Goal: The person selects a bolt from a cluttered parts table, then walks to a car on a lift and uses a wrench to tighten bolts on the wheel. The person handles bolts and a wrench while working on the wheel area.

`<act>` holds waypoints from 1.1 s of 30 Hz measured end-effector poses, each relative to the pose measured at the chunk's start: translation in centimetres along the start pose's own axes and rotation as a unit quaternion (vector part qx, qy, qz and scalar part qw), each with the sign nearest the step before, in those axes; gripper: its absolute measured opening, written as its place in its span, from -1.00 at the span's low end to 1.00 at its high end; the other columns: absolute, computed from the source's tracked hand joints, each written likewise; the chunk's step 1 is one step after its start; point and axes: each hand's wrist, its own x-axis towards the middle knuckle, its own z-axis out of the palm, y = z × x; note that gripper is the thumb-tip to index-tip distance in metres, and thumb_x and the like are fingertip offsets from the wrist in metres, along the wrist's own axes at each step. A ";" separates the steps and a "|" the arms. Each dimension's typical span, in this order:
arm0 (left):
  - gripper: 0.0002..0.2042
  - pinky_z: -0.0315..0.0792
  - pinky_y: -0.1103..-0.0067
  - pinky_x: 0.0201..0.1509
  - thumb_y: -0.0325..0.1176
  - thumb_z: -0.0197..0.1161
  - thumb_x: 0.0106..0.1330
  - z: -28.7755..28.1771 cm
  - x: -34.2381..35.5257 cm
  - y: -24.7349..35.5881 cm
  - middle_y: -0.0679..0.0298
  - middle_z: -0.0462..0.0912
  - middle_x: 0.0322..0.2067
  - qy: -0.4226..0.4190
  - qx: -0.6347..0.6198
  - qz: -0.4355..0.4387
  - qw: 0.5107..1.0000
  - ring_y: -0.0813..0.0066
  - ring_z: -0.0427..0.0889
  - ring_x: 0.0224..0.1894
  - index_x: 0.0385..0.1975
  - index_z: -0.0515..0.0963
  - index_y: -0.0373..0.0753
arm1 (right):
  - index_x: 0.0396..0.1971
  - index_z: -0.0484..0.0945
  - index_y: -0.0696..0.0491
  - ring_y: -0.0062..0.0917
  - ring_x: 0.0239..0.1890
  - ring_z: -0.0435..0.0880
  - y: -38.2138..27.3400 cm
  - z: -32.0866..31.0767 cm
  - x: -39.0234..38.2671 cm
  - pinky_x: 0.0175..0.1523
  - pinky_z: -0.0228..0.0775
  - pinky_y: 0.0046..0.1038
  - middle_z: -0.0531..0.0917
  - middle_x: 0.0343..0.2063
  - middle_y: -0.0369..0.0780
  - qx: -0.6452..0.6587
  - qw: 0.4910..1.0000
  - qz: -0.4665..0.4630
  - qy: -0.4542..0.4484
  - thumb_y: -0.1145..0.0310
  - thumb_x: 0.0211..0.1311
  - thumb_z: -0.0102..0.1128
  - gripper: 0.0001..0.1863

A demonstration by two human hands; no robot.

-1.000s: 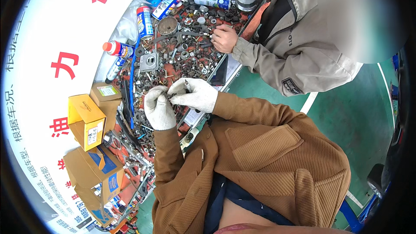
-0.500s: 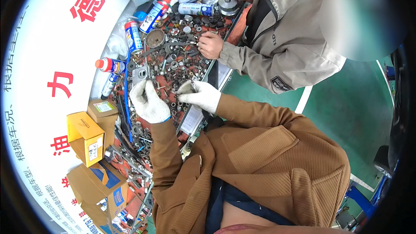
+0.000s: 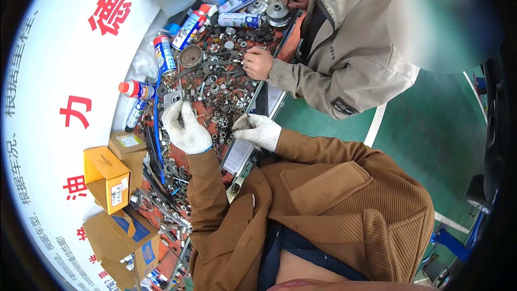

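Near the middle of the frame, two hands in white knit gloves work above a bench [image 3: 168,263] strewn with small metal parts [image 3: 215,97]. The left hand [image 3: 187,129] is raised over the parts, thumb and fingers pointing toward the top of the frame with a narrow dark gap between them; whether something small is pinched there, I cannot tell. Just beyond its tips lies a squarish grey metal bracket [image 3: 171,98]. The right hand [image 3: 258,131], to its right and well apart from it, is near the bench's edge with its fingers curled inward and greyish at the tips; I cannot tell whether they are closed on anything. Below it, a white printed sheet [image 3: 237,157] lies along the edge. The metal parts spread from the centre toward the upper middle, where a round metal dish [image 3: 190,56] sits among them. A blue strip [image 3: 158,129] runs down left of the left hand. Left of centre are a red-capped can [image 3: 141,90] and, farther down, a yellow box [image 3: 105,177] beside a brown carton [image 3: 129,148]. In the upper middle, a co-worker's bare hand [image 3: 258,63] touches the parts, and the same person's other hand [image 3: 295,0] is next to a metal cup [image 3: 278,15].
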 end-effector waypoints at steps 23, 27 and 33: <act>-0.73 0.45 0.23 0.27 -0.51 0.49 0.27 -20.8 -13.3 -3.9 0.10 0.68 0.01 -0.045 0.326 -0.136 0.934 0.06 0.60 0.11 -0.04 0.70 -0.24 | -0.06 0.66 0.13 -0.77 -0.41 0.48 -0.2 0.8 2.5 -0.34 0.35 -0.65 0.61 -0.37 -0.39 -0.172 0.985 0.011 0.017 0.45 0.35 0.47 -0.77; -0.60 0.43 0.17 0.31 -0.47 0.56 0.15 -23.5 -13.0 -4.9 0.05 0.65 0.14 -0.107 0.376 -0.095 0.916 -0.02 0.58 0.19 0.03 0.67 -0.25 | -0.03 0.66 0.15 -0.74 -0.27 0.51 0.1 1.7 4.5 -0.12 0.42 -0.61 0.65 -0.29 -0.38 -0.225 0.974 -0.026 0.011 0.46 0.34 0.47 -0.74; -0.50 0.49 0.12 0.27 -0.31 0.65 0.08 -27.5 -13.8 -6.3 0.04 0.66 0.16 -0.129 0.445 -0.089 0.882 -0.09 0.61 0.20 0.05 0.68 -0.23 | -0.09 0.68 0.14 -0.78 -0.34 0.49 2.1 2.3 6.2 -0.21 0.39 -0.65 0.63 -0.38 -0.41 -0.248 0.968 -0.005 0.027 0.51 0.32 0.46 -0.79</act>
